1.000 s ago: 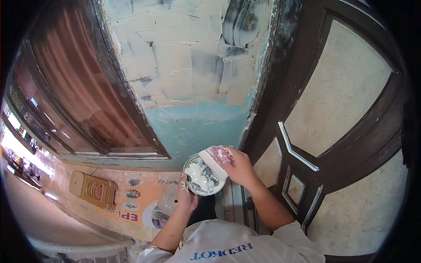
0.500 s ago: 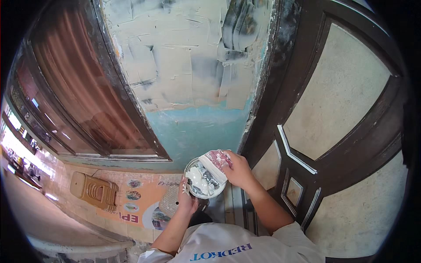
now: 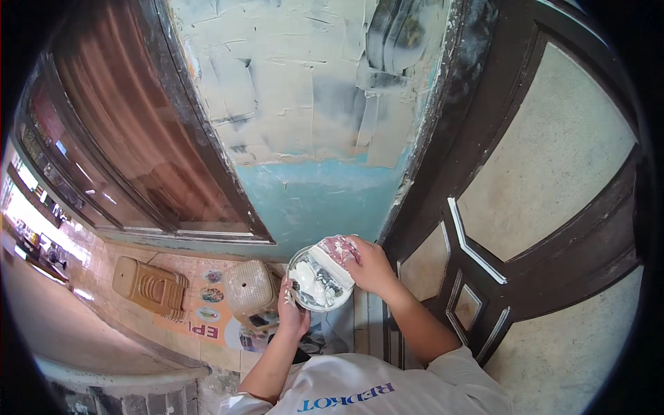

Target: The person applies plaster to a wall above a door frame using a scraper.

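A round tub (image 3: 324,309) of white putty (image 3: 309,278) is held up in front of my body. My left hand (image 3: 293,315) is closed around its left side, with white smears on the fingers. In my right hand (image 3: 373,268) is a wide putty knife (image 3: 336,250), its reddish upper part caked with white. The blade rests over the tub's right side, and its lower edge is down at the putty. My right fingers are wrapped round the knife's upper part.
Ahead stands a wall (image 3: 304,200), patchy with putty above and blue-green below. A dark-framed window (image 3: 180,145) is on the left, a dark wooden door (image 3: 477,207) on the right. Two tan plastic stools (image 3: 149,287) (image 3: 252,287) stand on a printed orange sheet (image 3: 197,304).
The view has shifted a little, so the wall and door sit further right and more of the nearer stool shows. Both hands keep their hold, with the knife still over the tub.
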{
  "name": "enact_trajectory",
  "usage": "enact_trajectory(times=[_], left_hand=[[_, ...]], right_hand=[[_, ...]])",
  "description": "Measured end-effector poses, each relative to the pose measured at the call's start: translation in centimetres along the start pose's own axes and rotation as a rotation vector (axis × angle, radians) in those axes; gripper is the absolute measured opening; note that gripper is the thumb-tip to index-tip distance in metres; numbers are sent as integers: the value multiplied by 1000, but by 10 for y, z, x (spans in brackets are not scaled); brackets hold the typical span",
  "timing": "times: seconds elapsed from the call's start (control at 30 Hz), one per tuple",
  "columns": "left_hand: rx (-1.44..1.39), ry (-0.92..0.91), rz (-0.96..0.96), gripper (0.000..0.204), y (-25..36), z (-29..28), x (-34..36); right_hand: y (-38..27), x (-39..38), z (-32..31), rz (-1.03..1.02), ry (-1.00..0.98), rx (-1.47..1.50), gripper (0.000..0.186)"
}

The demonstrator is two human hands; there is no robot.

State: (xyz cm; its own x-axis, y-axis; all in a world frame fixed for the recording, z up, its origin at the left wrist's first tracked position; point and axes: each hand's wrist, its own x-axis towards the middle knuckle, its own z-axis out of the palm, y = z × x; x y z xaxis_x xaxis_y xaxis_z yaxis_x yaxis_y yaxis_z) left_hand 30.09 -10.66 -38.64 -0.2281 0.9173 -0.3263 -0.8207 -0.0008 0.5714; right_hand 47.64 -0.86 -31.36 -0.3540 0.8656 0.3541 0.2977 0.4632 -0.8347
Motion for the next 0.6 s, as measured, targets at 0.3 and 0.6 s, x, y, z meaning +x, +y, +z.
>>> enact_trajectory(times=[0.3,0.6], left_hand=[[-41,36,17,39,25,-6,7],[67,-70,23,39,63,18,35]], right_hand=[[-23,19,8,15,14,-60,35],[-27,49,27,47,65,-133,37]])
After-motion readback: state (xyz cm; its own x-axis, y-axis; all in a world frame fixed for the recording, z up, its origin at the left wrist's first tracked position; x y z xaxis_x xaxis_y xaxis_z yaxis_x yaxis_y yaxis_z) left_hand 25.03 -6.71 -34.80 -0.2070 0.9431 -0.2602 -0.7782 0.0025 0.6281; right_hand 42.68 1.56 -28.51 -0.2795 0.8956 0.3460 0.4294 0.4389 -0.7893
